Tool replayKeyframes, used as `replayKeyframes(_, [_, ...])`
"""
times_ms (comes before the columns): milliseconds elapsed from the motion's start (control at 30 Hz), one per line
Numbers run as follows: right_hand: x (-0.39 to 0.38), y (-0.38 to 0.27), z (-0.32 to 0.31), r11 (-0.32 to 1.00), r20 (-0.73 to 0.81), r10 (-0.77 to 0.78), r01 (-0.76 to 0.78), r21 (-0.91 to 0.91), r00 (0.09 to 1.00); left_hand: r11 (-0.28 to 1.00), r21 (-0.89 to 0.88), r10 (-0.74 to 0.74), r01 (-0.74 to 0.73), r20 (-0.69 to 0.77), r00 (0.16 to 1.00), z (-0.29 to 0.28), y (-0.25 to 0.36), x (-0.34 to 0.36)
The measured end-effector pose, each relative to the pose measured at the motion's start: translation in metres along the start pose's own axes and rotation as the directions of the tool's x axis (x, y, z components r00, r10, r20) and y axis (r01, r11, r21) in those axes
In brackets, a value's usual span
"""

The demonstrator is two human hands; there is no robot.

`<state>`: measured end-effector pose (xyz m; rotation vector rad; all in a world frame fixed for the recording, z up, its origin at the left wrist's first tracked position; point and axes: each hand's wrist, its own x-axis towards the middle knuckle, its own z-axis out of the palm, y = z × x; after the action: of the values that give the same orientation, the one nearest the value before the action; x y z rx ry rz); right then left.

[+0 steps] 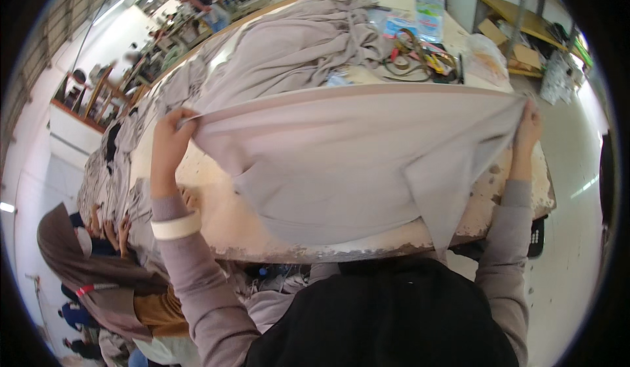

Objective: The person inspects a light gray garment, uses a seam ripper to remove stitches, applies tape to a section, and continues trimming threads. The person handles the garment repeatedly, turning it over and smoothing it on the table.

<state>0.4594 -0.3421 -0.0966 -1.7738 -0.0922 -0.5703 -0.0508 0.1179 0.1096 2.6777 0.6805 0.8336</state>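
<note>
Standing nearly upright and wide apart, both forearms, in mauve-grey knit sleeves [203, 295], frame the near side; a cream-coloured, ring-shaped band [176, 226] circles the left one. The left hand [174, 127] bends inward at the wrist, thumb and fingers pinched on one end of a light-grey, soft fabric sheet [328, 163]. The right hand [529, 121] grips the opposite end, fingers curled about it. Between them the sheet's upper edge runs nearly taut, while its body hangs loose over the middle of a pale, worn-edged table [213, 226], one pointed tip reaching down over the near edge, right of centre. Pale tabletop shows left of the sheet; past the right edge, near the right hand, lies light-coloured floor [571, 236]. Off the left edge, a person in a brown head covering [85, 282] is close by. Toward the far edge spreads a heap of rumpled grey fabric [289, 45]; near the far right corner sits a clear, crumpled plastic bag [487, 62].
</note>
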Motion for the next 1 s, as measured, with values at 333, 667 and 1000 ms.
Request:
replayKeyframes(333, [-0.091,-0.126,0.009,0.967,0.261,-0.254,0.235,0.104,0.931,0.692,-0.617,-0.041,0.376,0.486,0.873,0.123,0.052,-0.045])
replayKeyframes(667, [-0.203,-0.237,0.013,0.863,0.707,-0.465,0.093,0.497,0.532,0.718,-0.669,0.229,0.192,0.487,0.843,0.114,0.143,-0.078])
replayKeyframes(1000, [-0.075,-0.112,0.039,0.936,0.179,0.052,-0.11,0.334,0.982,0.77,-0.48,-0.055,0.42,0.607,0.793,0.125,0.088,-0.099])
